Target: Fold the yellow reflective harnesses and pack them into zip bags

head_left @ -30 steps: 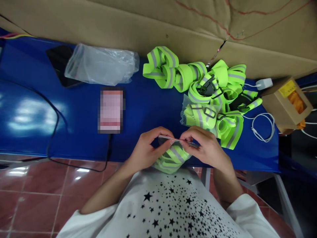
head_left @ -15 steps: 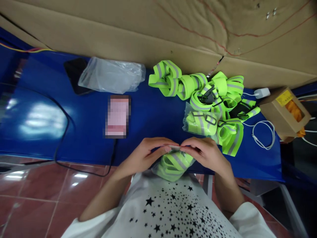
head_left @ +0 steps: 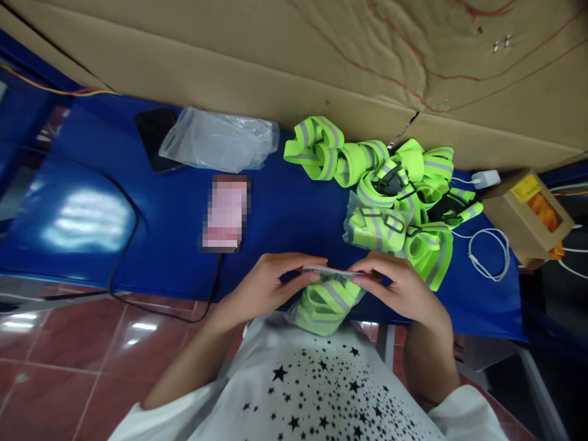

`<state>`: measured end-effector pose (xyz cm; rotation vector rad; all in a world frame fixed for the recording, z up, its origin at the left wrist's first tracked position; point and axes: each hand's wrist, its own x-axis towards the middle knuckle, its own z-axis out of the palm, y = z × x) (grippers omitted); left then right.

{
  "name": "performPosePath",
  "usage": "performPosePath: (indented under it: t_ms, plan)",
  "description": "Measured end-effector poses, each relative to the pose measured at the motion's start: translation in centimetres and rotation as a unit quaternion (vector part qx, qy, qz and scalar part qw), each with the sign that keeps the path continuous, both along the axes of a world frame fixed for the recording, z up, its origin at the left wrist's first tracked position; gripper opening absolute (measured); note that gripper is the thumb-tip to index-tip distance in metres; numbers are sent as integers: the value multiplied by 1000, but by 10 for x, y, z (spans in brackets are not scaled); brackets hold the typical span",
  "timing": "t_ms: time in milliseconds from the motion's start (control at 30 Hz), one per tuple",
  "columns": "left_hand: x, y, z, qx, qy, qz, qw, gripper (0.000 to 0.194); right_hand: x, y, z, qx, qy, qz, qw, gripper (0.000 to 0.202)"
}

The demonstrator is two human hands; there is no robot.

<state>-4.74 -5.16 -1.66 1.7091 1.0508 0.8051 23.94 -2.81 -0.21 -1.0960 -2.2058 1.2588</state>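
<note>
Between my hands, at the table's front edge, is a clear plastic bag with a folded yellow-green reflective strap inside. My left hand pinches the bag's top edge at its left end, thumb against fingers. Over at the right end of the same edge, my right hand pinches it too. The bag hangs against my shirt. Just beyond my right hand lies another bagged strap with black buckles showing through the plastic.
Loose reflective straps are heaped along the back of the blue table. To the left lie a blurred-out phone on a black cable, a stack of clear bags and a dark phone. A cardboard box and white cable are on the right.
My right hand has slid rightward along the bag's top edge, away from my left hand, so more of the edge shows between them. The whole view has shifted slightly.
</note>
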Motion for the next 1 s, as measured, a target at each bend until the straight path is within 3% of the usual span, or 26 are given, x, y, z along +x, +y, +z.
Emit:
performPosePath:
  t_ms: [333,467,500,600,667,733,833,900,1000]
  plan:
    - [4,-4,-4,36,-5,69,997,23,6,-4,-10,-28,20,-12,999,18]
    - [4,-2,-6,-39,-76,69,994,23,3,-4,-8,-1,41,-37,999,19]
    - [3,-3,-7,-67,-103,54,991,33,2,-4,-6,5,53,-52,997,18]
    - [1,-7,-12,-131,-122,-19,984,103,-1,-4,-2,-4,114,-98,989,15]
    - [4,-11,-16,-138,-67,-31,988,118,-4,-5,-1,-28,159,-122,979,13]
    - [8,-15,-21,-132,-39,6,991,101,-8,-4,-3,-42,187,-160,968,13]
    - [8,-12,-23,-125,-90,92,984,68,-14,-2,-11,-39,228,-233,944,20]
    - [-2,-1,-19,-112,-124,156,974,62,-19,-2,-17,-29,241,-263,934,24]
    - [-38,30,-3,-51,-147,318,935,62,-24,-6,-27,-30,180,-244,953,22]
